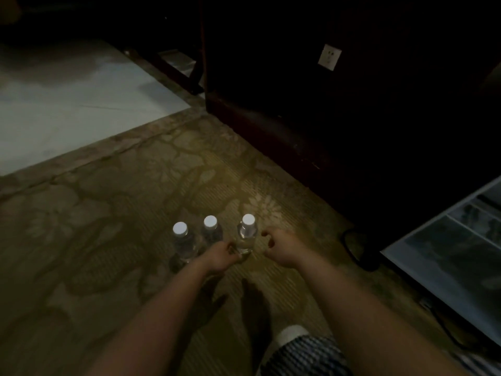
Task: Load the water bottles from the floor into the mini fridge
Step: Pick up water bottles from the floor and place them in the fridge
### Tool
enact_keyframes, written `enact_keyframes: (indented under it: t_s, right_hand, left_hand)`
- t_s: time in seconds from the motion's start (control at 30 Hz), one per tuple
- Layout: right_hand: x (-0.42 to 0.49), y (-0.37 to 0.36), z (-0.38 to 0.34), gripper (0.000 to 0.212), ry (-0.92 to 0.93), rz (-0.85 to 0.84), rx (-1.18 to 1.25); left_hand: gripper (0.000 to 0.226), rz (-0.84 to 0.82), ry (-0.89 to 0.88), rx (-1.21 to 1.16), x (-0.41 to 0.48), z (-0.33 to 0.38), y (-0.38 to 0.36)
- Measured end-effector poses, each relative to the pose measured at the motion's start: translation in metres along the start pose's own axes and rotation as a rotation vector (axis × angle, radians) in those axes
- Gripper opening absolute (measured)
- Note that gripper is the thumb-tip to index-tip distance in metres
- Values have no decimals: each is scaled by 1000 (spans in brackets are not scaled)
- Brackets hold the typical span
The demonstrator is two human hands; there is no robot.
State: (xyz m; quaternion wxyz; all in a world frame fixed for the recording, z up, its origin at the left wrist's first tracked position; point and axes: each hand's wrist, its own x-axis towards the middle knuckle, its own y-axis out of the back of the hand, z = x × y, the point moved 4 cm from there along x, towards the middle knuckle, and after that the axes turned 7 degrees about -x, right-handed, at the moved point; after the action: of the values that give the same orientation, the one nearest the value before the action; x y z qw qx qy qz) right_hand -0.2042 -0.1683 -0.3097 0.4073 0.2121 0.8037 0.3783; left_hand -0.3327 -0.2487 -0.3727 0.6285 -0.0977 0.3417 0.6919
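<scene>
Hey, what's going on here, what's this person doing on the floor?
A person is reaching down to three capped water bottles standing on the carpet. The left hand is at the base of the right bottle, seemingly touching it; the right hand hovers open beside it. The left bottle and middle bottle stand untouched. Nothing is lifted yet.

- Lighting: dim throughout; upper part of the room nearly black.
- Floor: patterned olive-brown carpet point(113, 218) covers the foreground.
- Adjoining floor: pale smooth floor tiles point(67, 104) at upper left, meeting the carpet along a diagonal edge.
- Furniture: dark wooden cabinet point(311, 118) standing on the carpet at centre right.
- Fitting: white wall socket point(329, 57) mounted on the cabinet's dark face.
</scene>
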Motion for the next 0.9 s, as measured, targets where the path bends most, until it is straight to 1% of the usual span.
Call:
enact_keyframes:
  t_s: [0.07, 0.2, 0.37, 0.43, 0.47, 0.57, 0.63, 0.67, 0.73, 0.77, 0.83, 0.9]
  right_hand:
    - [17, -3, -7, 49, 45, 13, -17]
    - [48, -14, -9, 64, 61, 15, 12]
    - [68, -26, -8, 70, 76, 29, 46]
    - [73, -30, -10, 68, 66, 47, 43]
    - [74, -30, -11, 66, 64, 63, 42]
    - [78, -28, -11, 53, 42, 94, 14]
    - [76, -30, -5, 43, 14, 75, -30]
    - [73, -33, 1, 41, -8, 58, -45]
    - [67, -37, 11, 45, -37, 35, -66]
    - [64, -38, 14, 48, -41, 33, -73]
    - [59, -35, 17, 50, -40, 51, -91]
    - [55, -32, 15, 45, -29, 71, -96]
  left_hand:
    - [55, 10, -24, -64, 11, -2, -1]
    - [72, 46, -120, -169, 36, -3, 5]
    - [87, 49, -167, -210, 56, -9, 0]
    - [99, 48, -172, -250, 57, -11, -4]
    - [101, 51, -177, -272, 58, -12, -6]
    - [96, 56, -152, -322, 60, -18, -12]
    - [92, 39, -122, -346, 63, -26, -17]
    - [87, 22, -107, -343, 62, -29, -20]
    - [75, -27, -90, -353, 60, -30, -27]
    - [73, -45, -84, -375, 58, -30, -31]
    - [81, -39, -66, -394, 54, -31, -35]
    - [80, -33, -58, -369, 49, -30, -38]
